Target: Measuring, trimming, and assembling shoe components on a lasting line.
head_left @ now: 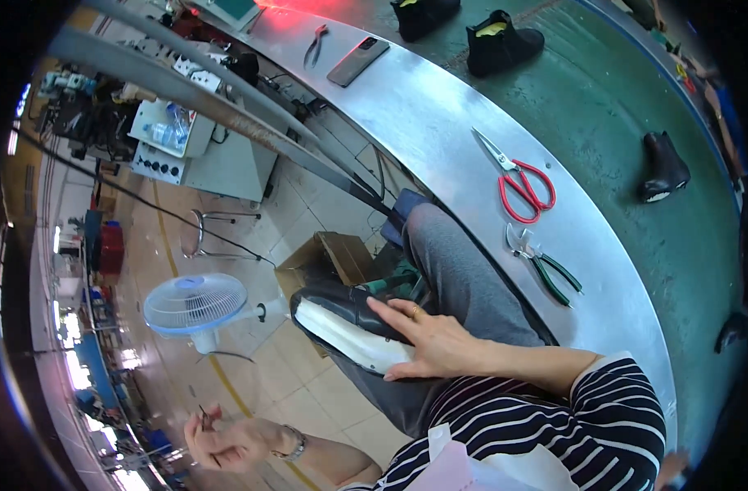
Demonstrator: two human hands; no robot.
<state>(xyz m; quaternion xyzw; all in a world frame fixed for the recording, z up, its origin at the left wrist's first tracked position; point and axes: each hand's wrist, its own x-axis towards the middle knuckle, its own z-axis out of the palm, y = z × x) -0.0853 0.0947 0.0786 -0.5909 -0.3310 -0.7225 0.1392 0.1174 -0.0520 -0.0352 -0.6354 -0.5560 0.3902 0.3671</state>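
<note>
A black shoe [357, 337] with a bare white underside lies across my lap, its underside turned up. My right hand [431, 337] grips it, thumb at the white underside and fingers spread along the black upper. Off to the lower left, my left hand [226, 440] is raised over the floor, clear of the shoe. Its fingers are closed on a thin dark object [204, 416]; only short ends show, too little to tell its kind.
Red-handled scissors [524, 190], green-handled pliers [545, 268], a phone [358, 61] and red-handled pincers [315, 47] lie on the metal ledge [439, 123]. Black boots [505, 45] stand on the green belt [586, 106]. Left are a fan [195, 304], carton [333, 255] and metal bars [218, 114].
</note>
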